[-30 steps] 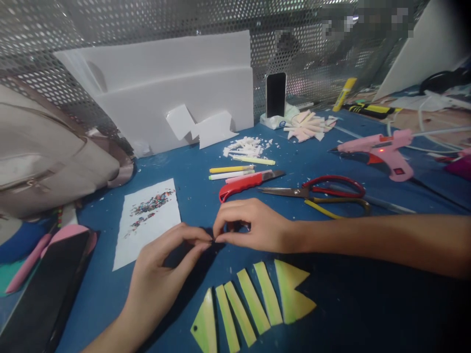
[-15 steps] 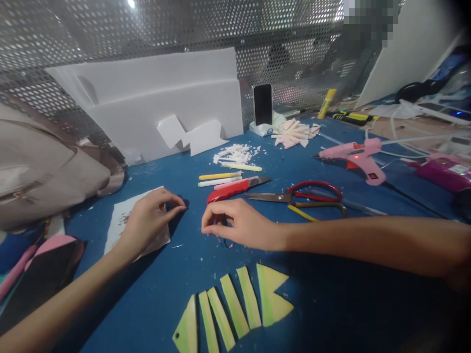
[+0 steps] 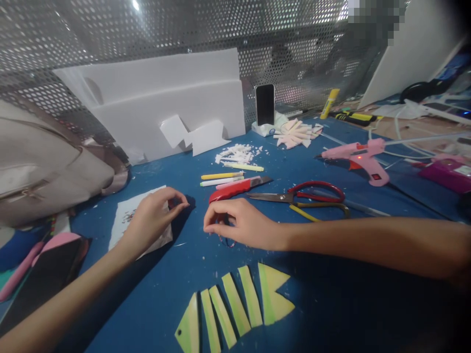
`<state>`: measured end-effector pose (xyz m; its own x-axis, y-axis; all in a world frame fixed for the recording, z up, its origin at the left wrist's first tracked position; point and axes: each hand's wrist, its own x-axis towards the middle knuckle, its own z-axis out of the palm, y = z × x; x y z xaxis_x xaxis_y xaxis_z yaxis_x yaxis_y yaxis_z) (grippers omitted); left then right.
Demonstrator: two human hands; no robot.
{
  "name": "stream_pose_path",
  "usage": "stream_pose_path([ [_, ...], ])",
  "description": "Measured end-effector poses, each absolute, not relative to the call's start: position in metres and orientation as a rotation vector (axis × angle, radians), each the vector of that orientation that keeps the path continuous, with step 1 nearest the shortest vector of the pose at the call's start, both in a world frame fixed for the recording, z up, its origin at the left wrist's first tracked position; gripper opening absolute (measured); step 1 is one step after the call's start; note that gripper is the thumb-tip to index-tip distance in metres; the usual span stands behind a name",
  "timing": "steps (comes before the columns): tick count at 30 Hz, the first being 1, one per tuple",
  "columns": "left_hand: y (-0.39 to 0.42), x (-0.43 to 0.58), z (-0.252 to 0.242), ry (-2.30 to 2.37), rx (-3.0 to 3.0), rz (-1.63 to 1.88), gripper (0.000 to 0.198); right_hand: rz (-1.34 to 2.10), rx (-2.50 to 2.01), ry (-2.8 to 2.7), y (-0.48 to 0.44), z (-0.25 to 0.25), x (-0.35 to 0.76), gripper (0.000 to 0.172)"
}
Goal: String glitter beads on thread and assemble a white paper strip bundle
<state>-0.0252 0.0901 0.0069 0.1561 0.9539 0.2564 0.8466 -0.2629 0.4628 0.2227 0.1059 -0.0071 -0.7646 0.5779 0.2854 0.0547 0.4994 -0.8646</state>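
Note:
My left hand (image 3: 152, 219) rests over a white paper sheet (image 3: 127, 214) strewn with tiny coloured bits, its thumb and forefinger pinched together on something too small to name. My right hand (image 3: 241, 223) lies on the blue table (image 3: 331, 294), fingers curled and pinched over a small dark loop that I cannot make out. The two hands are a short way apart. In front of them lies a yellow-green paper fish (image 3: 235, 306) cut into strips.
A red box cutter (image 3: 237, 189), red-handled scissors (image 3: 305, 196) and pastel sticks (image 3: 221, 179) lie just beyond my right hand. A pink glue gun (image 3: 358, 153) is at right. White foam boards (image 3: 158, 108) and a standing phone (image 3: 265, 104) are at the back; a beige bag (image 3: 47, 162) is at left.
My left hand left my right hand and went left onto the paper with the coloured bits, where it now pinches. My right hand has stayed put, still curled.

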Motion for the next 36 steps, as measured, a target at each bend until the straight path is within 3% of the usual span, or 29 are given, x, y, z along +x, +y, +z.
stream_pose_path([
  [9,0.024,0.007,0.009,1.809,1.768,1.118,0.007,1.110,-0.474,-2.186,0.105,-0.008,0.221,0.005],
  [22,-0.004,0.019,-0.002,1.622,1.557,1.120,0.013,0.709,-0.232,-2.387,0.097,-0.007,0.222,0.006],
  [36,-0.007,0.019,-0.004,1.660,1.608,1.135,0.012,0.688,-0.240,-2.439,0.098,-0.007,0.221,0.005],
])
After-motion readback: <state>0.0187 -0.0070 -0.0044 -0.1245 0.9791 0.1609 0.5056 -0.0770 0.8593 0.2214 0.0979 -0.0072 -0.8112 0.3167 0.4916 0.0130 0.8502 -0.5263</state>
